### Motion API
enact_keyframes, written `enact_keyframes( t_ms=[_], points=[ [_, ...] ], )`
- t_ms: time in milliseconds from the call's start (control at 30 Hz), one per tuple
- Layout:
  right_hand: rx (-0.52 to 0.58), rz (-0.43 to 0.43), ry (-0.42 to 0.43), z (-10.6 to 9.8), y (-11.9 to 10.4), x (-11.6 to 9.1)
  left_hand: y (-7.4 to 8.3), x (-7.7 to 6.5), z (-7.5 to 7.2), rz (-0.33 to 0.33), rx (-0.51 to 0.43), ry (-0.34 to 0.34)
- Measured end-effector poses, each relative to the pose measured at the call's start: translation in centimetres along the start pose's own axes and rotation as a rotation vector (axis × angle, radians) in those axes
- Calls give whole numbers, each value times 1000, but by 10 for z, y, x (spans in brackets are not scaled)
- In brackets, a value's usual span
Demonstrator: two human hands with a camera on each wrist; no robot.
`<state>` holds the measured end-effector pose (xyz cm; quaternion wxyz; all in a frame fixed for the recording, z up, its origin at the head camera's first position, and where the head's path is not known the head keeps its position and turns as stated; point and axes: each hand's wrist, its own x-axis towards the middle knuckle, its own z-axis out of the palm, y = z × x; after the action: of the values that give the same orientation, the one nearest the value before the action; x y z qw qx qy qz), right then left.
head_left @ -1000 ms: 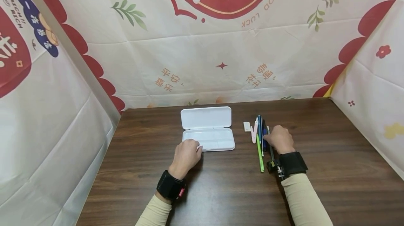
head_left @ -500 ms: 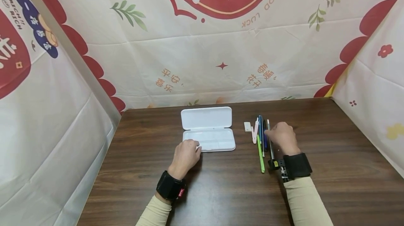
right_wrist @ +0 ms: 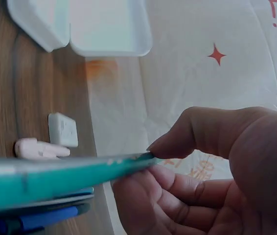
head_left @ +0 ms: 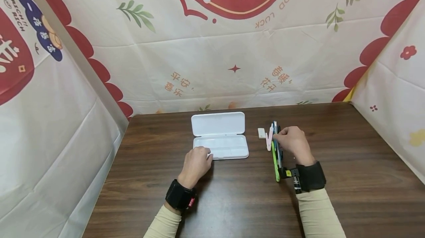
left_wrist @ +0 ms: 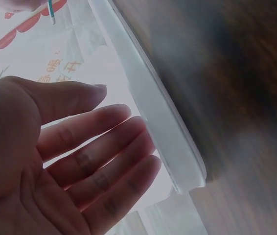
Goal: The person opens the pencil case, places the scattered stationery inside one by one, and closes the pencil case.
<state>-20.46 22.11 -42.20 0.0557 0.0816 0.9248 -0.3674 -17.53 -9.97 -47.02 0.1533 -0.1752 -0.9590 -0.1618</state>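
A white pencil case (head_left: 236, 152) lies with its lid raised. My left hand (head_left: 196, 164) rests at its front left edge, and in the left wrist view the loosely bent fingers (left_wrist: 121, 169) lie against the case's side wall (left_wrist: 165, 132). My right hand (head_left: 293, 144) pinches a slim teal pencil (right_wrist: 80, 177) near one end, between thumb and fingertips. The pencil stands out toward the wrist camera, over the other pens. Below it in the right wrist view is a blue pen (right_wrist: 50, 219). A bright green pen (head_left: 275, 164) lies just left of the held pencil.
Left of the pens are a pink V-shaped item (head_left: 269, 138) and a white eraser (head_left: 261, 133). The brown wooden table (head_left: 232, 201) ends at a printed cloth (head_left: 212, 72) behind, with more cloth at both sides.
My right hand first drew slightly right with the pencil between its fingers, then came back left, bringing the pencil over the blue pens. The left hand has stayed at the case.
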Motion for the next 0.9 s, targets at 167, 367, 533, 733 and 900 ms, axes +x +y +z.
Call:
enact_keyframes(
  t_ms=[167, 367, 533, 733, 900],
  points=[
    [68, -48, -52, 2, 1, 0, 0, 0, 2, 7, 29, -5],
    [131, -118, -96, 8, -3, 1, -2, 1, 5, -6, 16, -27],
    [165, -135, -95, 12, -7, 2, -4, 1, 3, -14, 15, -23],
    [205, -141, -95, 14, -12, 0, -6, 1, -1, -32, -1, -25],
    [220, -145, -103, 15, -16, -1, -8, 2, -1, -37, -8, -31]
  ],
)
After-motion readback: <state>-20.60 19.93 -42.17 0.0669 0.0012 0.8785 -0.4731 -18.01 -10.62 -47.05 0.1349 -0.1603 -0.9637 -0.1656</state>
